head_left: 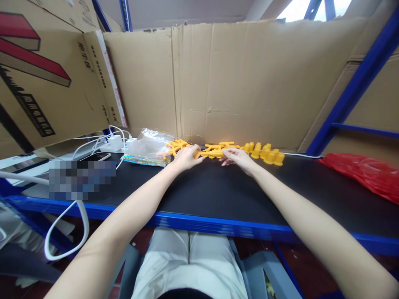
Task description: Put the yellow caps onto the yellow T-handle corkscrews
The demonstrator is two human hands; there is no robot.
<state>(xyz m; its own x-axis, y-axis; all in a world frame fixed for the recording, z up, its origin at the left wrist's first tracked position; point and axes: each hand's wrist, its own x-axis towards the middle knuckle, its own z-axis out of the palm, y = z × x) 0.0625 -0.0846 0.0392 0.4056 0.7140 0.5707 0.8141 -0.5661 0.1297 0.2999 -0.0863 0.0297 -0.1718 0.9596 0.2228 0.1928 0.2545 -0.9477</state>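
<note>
Both my arms reach forward over a black table top (218,191) with a blue front edge. My left hand (186,157) has its fingers closed on a yellow plastic piece from a row of yellow branched plastic parts (215,150) at the back of the table. My right hand (236,158) rests on the same row, fingers touching the parts; whether it grips one is hard to tell. Further right sits a cluster of small yellow cup-shaped pieces (266,153). More yellow branched parts (175,146) lie left of my left hand.
A clear plastic bag (149,147) lies left of the parts. White chargers and cables (114,142) and a phone (98,156) are at the left. A red plastic bag (364,172) lies at the right. A cardboard wall (237,79) stands behind, with blue shelf posts (352,91).
</note>
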